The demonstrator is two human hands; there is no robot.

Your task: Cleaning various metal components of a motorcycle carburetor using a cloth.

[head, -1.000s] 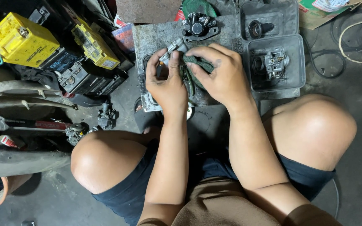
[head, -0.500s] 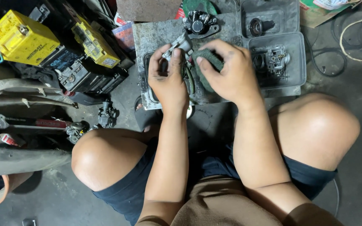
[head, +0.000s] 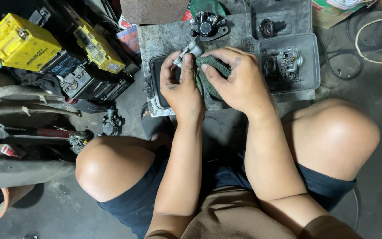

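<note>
Small grey metal part (head: 190, 49) sits pinched in the left hand (head: 180, 86), thumb and fingertips closed around it, just above the near-left corner of the grey tray (head: 239, 35), which serves as the landmark here. The right hand (head: 239, 84) presses a green scouring pad (head: 213, 73) against that part, its fingers curled together over the pad and the thumb tucked beneath, so the 2 hands meet over the tray's left half.

As a judgement, the scrubbing looks midway: the part shows pale bare metal on its exposed end, yet the pad covers the rest and I cannot tell how clean that side is. Other pieces look untouched for now: a black round-bodied part (head: 206, 27) at the tray's far edge, a small black cap (head: 268, 27) in the far-right compartment, and a carburettor body (head: 288, 62) in the near-right compartment. Left of the tray lie 2 yellow-topped batteries (head: 18, 42).
</note>
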